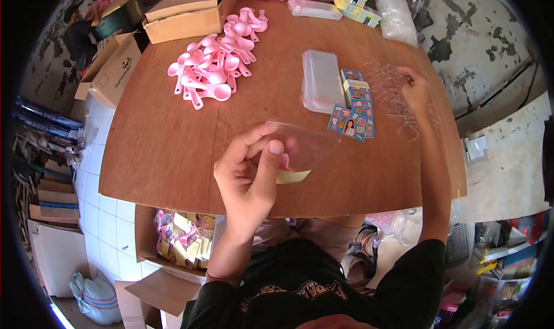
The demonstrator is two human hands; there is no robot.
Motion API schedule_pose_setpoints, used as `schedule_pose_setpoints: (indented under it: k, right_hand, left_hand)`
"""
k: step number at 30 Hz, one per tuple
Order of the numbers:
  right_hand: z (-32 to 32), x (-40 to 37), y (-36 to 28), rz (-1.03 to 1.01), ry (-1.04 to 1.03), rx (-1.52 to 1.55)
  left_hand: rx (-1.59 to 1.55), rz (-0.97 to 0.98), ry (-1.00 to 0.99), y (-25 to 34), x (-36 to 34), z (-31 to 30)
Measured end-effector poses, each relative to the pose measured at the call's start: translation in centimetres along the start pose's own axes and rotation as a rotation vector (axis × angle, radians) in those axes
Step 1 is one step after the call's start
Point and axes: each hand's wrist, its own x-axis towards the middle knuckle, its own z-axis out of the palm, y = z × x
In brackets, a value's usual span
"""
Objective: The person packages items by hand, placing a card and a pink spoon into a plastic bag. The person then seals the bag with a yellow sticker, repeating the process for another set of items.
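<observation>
Held up over the near middle of the table, my left hand [248, 167] pinches a clear plastic bag [311, 144] between thumb and fingers. A pale yellow piece of paper [294, 177] and a bit of something pink show at the bag's lower end, partly hidden by my fingers. My right hand [414, 89] is at the right, over a scattered pile of thin, pale strips [388, 86]; its fingers are curled together, and whatever they hold is too small to make out. Between the hands lie a stack of clear bags [321, 81] and blue printed cards [353, 121], some banded.
Pink spoons [210, 69] are heaped at the far left beside a cardboard box [190, 14]. Yellow bundles [356, 4] and a plastic roll [395, 14] sit at the back. Below the table's front edge, a box [184, 239] holds filled packets. Another person [81, 37] is at the far left.
</observation>
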Motion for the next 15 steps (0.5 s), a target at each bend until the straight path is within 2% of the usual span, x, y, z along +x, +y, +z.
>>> schedule_pose_setpoints:
  k: [1,3,5,7,9,12,15]
  right_hand:
    - [-0.2,-0.4,-2.0,-0.001,-0.005,0.002]
    - [-0.7,-1.9,-6.8,0.024,-0.043,0.198]
    - [-1.6,-3.9,-11.8,-0.039,-0.351,0.513]
    - [-1.7,-6.0,-16.3,-0.216,-0.528,0.638]
    - [-1.6,-7.9,-19.8,-0.283,-0.601,0.718]
    - [-0.5,-10.3,-22.6,-0.148,-0.532,0.752]
    - [-1.0,-10.5,-24.3,-0.132,-0.431,0.794]
  left_hand:
    - [-0.037,-0.016,-0.001,-0.2,0.1,0.0]
    - [-0.067,-0.034,0.003,-0.7,0.2,0.0]
    - [-0.083,-0.015,-0.023,-1.3,0.5,0.0]
    - [-0.087,-0.025,-0.024,-1.4,0.6,0.2]
    - [-0.093,-0.034,-0.03,-1.5,0.5,0.3]
    - [-0.082,-0.045,-0.035,-1.7,0.3,0.2]
    - [-0.101,-0.028,-0.054,-1.4,0.3,-0.1]
